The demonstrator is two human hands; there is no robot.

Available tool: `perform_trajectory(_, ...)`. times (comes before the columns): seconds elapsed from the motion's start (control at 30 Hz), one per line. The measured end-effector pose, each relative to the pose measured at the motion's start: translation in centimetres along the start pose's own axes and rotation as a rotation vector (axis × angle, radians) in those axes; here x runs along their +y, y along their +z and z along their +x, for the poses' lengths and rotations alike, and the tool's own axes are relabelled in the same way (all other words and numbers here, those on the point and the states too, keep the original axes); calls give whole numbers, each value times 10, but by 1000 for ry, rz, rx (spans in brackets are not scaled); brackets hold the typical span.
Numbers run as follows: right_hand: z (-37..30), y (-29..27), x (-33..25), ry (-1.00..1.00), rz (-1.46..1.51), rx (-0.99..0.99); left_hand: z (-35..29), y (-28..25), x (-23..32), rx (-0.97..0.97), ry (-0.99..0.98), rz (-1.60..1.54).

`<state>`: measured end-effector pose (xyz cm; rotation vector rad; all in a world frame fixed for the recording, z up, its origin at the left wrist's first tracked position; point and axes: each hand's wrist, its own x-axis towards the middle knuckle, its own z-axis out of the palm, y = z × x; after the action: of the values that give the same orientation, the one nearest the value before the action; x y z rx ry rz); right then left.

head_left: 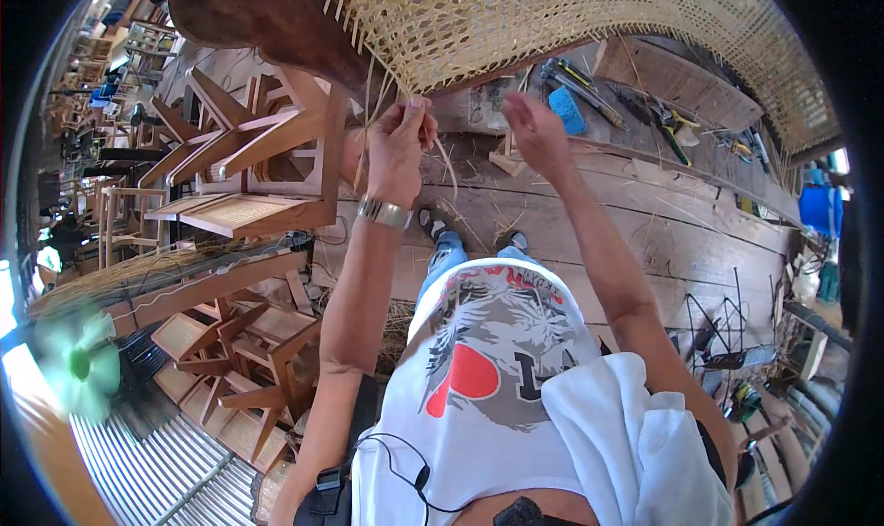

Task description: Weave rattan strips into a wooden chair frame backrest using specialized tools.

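Note:
A woven cane panel on a dark wooden frame spans the top of the view. Loose strand ends stick out along its left side. At the panel's lower corner, my left hand has its fingers pinched together on a cane strand, whose loose end hangs down beside the fingers. A metal bracelet is on that wrist. To the right, below the panel's edge, my right hand is raised with its fingers loosely bent and slightly blurred; nothing shows in it.
Beyond my right hand, a blue block and several hand tools lie on a wooden bench. Wooden chair frames are stacked on the left, more below them. A green fan spins at lower left. Cane scraps litter the plank floor.

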<state>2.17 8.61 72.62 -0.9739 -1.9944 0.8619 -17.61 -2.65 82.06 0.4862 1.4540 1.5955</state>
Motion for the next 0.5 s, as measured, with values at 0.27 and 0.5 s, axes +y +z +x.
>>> perform_trajectory(0.27, 78, 51, -136, 135, 599, -264, -18, 6, -45, -172, 11, 67)
perform_trajectory(0.5, 88, 69, -129, 139, 514, 7, -21, -28, 22, 392, 937, 1061)
